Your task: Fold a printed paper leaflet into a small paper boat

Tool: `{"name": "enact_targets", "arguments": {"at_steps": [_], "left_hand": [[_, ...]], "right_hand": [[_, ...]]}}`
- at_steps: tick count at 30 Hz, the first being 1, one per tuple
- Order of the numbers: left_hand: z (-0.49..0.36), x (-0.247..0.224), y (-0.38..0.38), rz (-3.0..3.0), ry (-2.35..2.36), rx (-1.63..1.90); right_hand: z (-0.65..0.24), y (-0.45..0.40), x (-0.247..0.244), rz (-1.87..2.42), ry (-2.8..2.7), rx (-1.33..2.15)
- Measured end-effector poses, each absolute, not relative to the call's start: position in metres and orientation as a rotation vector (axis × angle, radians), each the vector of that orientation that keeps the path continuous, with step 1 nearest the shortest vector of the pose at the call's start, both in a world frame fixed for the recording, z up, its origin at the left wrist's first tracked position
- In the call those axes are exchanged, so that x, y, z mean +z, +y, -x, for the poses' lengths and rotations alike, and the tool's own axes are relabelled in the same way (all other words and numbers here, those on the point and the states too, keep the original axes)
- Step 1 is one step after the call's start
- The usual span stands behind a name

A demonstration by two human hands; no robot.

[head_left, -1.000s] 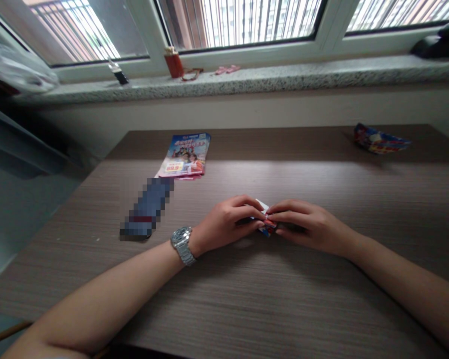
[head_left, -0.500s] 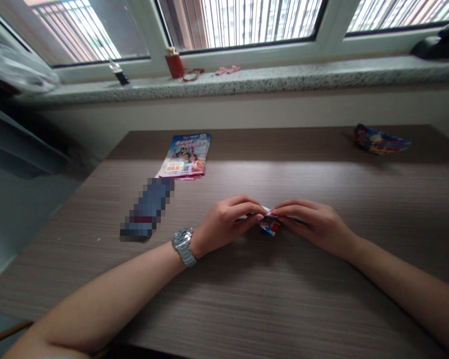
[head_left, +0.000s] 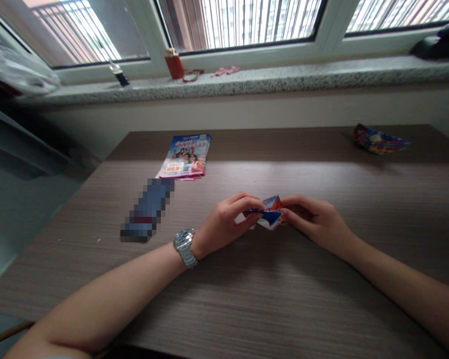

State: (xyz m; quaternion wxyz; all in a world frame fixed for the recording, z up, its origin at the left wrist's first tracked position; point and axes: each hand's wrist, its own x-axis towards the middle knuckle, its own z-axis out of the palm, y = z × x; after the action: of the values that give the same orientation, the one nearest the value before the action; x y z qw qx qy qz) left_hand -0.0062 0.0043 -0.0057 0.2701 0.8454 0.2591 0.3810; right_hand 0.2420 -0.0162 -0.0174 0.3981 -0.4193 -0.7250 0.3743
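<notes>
A small folded piece of printed paper, blue, red and white, is held between both hands just above the table. My left hand, with a silver watch on its wrist, pinches the paper's left side between thumb and fingers. On the right side, my right hand grips it with thumb and fingertips. The paper's folds stand partly open, showing a blue flap and a white edge. Fingers hide its outer ends.
A stack of printed flyers lies at the table's back left, with a pixelated dark object in front. One folded paper piece rests at the back right. A red bottle stands on the granite sill.
The paper between my hands has turned and spread, with more of its blue and orange surfaces showing. Fingers of both hands have shifted slightly; the other objects have stayed put.
</notes>
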Motion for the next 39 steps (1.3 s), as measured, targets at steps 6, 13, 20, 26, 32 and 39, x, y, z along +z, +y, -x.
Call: {"name": "enact_targets", "arguments": {"at_steps": [6, 13, 20, 26, 32, 39], "left_hand": [[0.004, -0.009, 0.002, -2.169, 0.856, 1.017], [0.002, -0.015, 0.003, -2.134, 0.892, 0.961], [-0.001, -0.010, 0.002, -2.181, 0.862, 0.930], [-0.003, -0.008, 0.001, -2.176, 0.896, 0.881], [-0.006, -0.007, 0.000, -2.235, 0.972, 0.889], [-0.006, -0.009, 0.000, -2.223, 1.025, 0.876]], "right_hand": [[-0.242, -0.017, -0.020, 1.042, -1.786, 0.998], [-0.240, -0.018, -0.016, 1.000, -1.905, 0.844], [-0.236, -0.018, -0.022, 1.089, -1.981, 0.741], [-0.232, -0.017, -0.023, 1.130, -2.033, 0.575], [-0.229, -0.019, -0.020, 1.114, -2.033, 0.593], [-0.228, -0.021, -0.021, 1.103, -2.027, 0.644]]}}
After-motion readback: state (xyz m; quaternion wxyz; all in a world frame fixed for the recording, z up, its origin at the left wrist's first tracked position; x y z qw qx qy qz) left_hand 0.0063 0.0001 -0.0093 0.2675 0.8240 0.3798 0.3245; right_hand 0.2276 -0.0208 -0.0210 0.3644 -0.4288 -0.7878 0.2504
